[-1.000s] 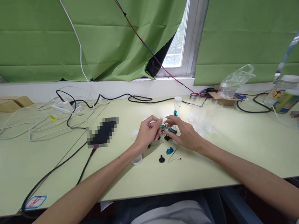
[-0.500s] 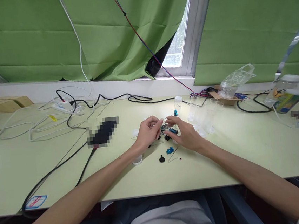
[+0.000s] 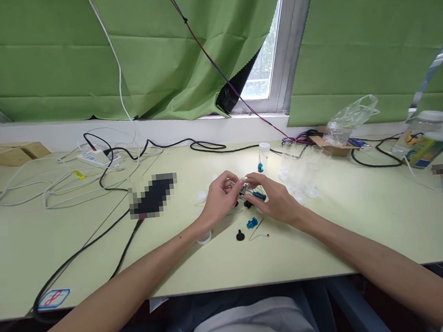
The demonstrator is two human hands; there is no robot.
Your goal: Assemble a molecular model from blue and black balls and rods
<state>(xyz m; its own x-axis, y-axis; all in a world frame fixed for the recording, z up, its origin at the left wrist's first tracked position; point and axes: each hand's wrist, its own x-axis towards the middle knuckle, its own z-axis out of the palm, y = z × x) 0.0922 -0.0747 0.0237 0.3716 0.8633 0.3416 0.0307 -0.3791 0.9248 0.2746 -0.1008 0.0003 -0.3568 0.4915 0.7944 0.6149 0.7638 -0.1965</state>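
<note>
My left hand [image 3: 220,198] and my right hand [image 3: 272,198] meet over the middle of the pale green table [image 3: 330,239]. Both pinch a small clear tube with blue and black parts [image 3: 252,191] held between the fingertips. Just in front of the hands lie a small blue part [image 3: 252,223], a black round-footed piece [image 3: 239,235] and a thin wire with a red tip [image 3: 260,232]. A white cap [image 3: 204,237] rests under my left wrist.
Several clear plastic vials [image 3: 300,171] stand behind my right hand, one with a blue thing inside [image 3: 262,158]. Cables and a power strip [image 3: 93,158] spread at the back left. A plastic bag [image 3: 348,117] and jars [image 3: 424,138] sit at the back right.
The hands have drawn slightly closer together around the small tube; little else has moved.
</note>
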